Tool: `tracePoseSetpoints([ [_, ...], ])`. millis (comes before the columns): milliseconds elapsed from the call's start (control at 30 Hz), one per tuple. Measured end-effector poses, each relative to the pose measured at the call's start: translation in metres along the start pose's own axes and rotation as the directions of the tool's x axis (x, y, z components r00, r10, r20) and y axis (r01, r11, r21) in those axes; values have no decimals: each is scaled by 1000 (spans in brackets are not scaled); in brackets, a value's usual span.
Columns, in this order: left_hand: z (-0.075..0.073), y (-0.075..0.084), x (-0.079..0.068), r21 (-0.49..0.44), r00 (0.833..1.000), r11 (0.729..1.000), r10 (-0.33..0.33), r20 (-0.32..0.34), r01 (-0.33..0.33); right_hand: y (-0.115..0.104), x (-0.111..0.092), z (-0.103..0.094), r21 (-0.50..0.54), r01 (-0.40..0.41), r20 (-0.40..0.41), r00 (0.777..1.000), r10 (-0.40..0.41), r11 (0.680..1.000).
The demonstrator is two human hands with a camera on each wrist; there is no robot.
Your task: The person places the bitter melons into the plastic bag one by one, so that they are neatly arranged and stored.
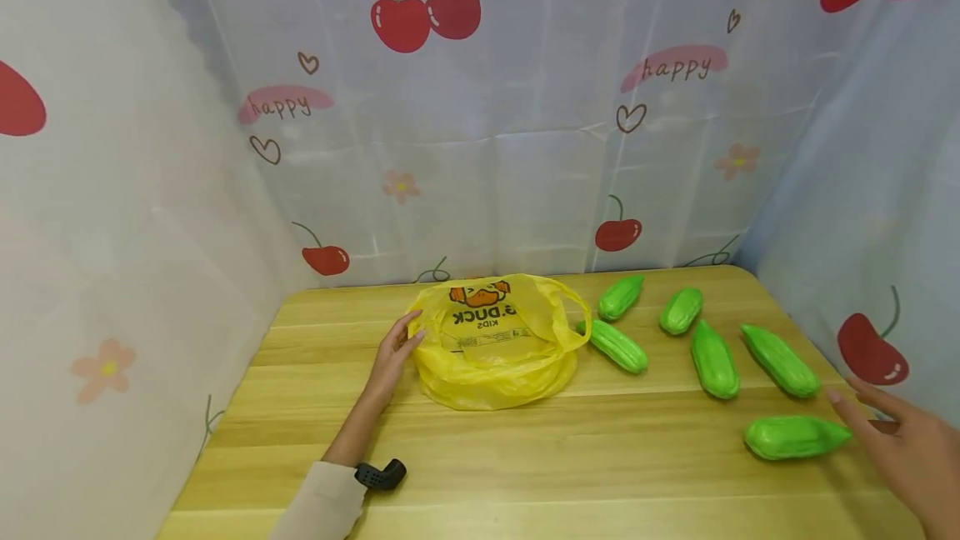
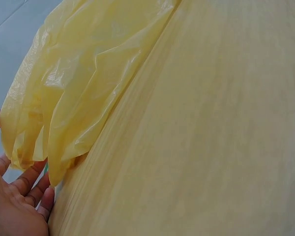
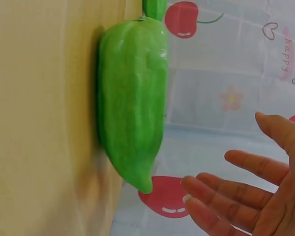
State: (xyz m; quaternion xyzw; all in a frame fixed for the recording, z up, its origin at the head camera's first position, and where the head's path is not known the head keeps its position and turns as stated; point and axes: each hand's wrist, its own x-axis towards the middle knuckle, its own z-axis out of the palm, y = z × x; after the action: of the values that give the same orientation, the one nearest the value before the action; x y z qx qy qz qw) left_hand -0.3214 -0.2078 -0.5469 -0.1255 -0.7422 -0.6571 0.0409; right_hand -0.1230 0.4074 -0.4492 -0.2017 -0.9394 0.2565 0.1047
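Observation:
A yellow plastic bag point(image 1: 495, 377) with a duck print lies on the table, its mouth spread and one handle loop point(image 1: 581, 307) out to the right. My left hand point(image 1: 393, 352) touches the bag's left edge with loosely extended fingers; in the left wrist view, the fingers point(image 2: 32, 182) are at the hanging plastic point(image 2: 83, 83). On the far right, my right hand point(image 1: 907, 444) holds nothing, its fingers spread. Its fingertips are near the pointed tip of a green ridged gourd point(image 1: 795, 437). In the right wrist view, a gap separates the gourd point(image 3: 132, 93) from the hand point(image 3: 246, 191).
Several similar gourds lie right of the bag, including one gourd point(image 1: 617, 347) by the handle loop and another point(image 1: 780, 361) near the table's right edge. Cherry-printed curtains point(image 1: 517, 148) enclose the wooden table point(image 1: 525, 473). A black band point(image 1: 381, 475) is on my left wrist.

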Motion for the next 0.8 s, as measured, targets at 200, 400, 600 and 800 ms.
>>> tracePoseSetpoints([
  [200,0,0,-2,-7,1000,1000,-3,-3,3,5,-5,10,-34,-5,-16,1000,5,999],
  [400,-1,-2,-1,1,1000,1000,-17,-8,17,8,-5,12,-184,-97,131,984,122,978],
  [600,-2,-4,-1,-9,1000,1000,-20,-1,20,6,-3,20,-284,-123,217,958,189,951],
  [800,-2,3,-1,-16,999,999,-33,35,34,9,1,25,-267,-91,281,945,168,959],
])
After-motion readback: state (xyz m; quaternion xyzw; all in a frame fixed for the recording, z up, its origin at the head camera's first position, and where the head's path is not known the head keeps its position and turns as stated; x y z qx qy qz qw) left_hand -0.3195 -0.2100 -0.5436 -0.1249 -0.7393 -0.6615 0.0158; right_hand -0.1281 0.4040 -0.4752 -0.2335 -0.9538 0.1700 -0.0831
